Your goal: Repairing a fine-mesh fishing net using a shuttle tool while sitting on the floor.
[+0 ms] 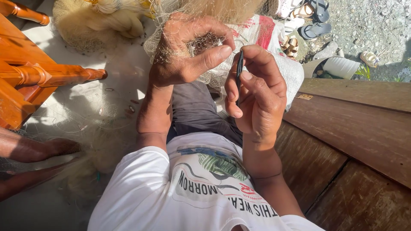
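Note:
My left hand (184,51) is closed on a fold of fine, pale fishing net (205,42), thumb stretched toward the right. My right hand (257,92) grips a thin dark netting needle (239,70) held upright between thumb and fingers, its tip just under my left thumb. The two hands almost touch. More of the net (98,21) lies bunched on the floor ahead and drapes across my lap over dark shorts. My white printed shirt fills the bottom of the view.
An orange wooden chair (30,72) stands at the left. Another person's bare foot and leg (38,147) rest at the lower left. A dark wooden bench (355,128) runs along the right. Several sandals (308,19) lie on gravel at the top right, beside a printed sack (265,32).

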